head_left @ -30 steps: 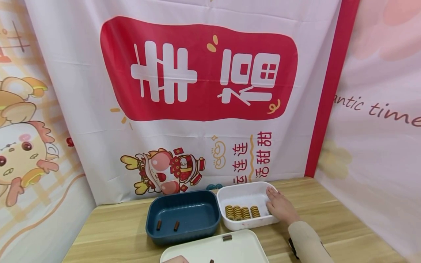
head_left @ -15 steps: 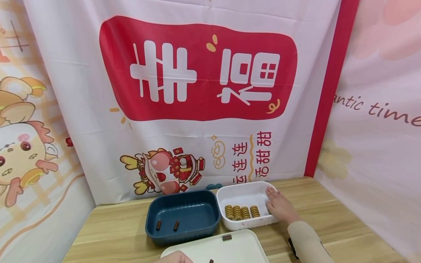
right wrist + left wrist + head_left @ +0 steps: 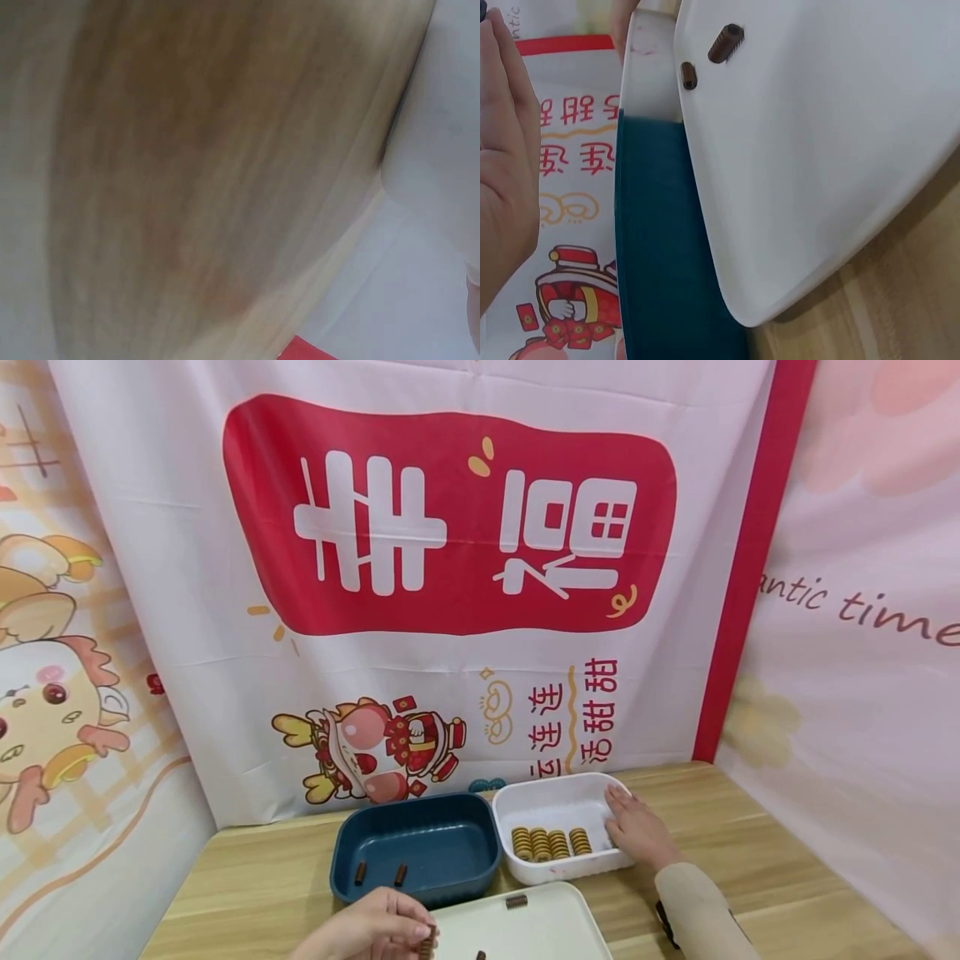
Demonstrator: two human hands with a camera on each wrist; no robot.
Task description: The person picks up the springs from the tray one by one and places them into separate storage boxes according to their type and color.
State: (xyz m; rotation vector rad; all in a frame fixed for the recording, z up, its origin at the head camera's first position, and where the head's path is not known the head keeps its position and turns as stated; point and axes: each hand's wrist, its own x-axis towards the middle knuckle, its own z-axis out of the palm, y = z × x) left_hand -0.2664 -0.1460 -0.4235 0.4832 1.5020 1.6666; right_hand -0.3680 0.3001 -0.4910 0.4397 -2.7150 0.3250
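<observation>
My left hand (image 3: 371, 927) is over the left edge of the cream tray (image 3: 551, 927) in the head view. It pinches a small brown ridged piece (image 3: 426, 945) between thumb and fingers; only a dark bit of it shows at the top left of the left wrist view. Two brown ridged pieces lie on the tray, one near its far rim (image 3: 517, 902), the other lower down (image 3: 481, 955). My right hand (image 3: 641, 831) rests over the right end of the white basin (image 3: 525, 789), fingers extended inside it. Rows of round brown-yellow biscuits (image 3: 550, 845) stand in that basin.
A dark blue basin (image 3: 416, 806) stands left of the white one, with two brown sticks (image 3: 381, 874) in it. Both basins sit behind the tray on the wooden table (image 3: 247, 877). A printed cloth (image 3: 487, 652) hangs behind the table.
My left hand has come up into view from the bottom edge, now showing the brown ridged piece it pinches. The right hand has stayed on the white basin.
</observation>
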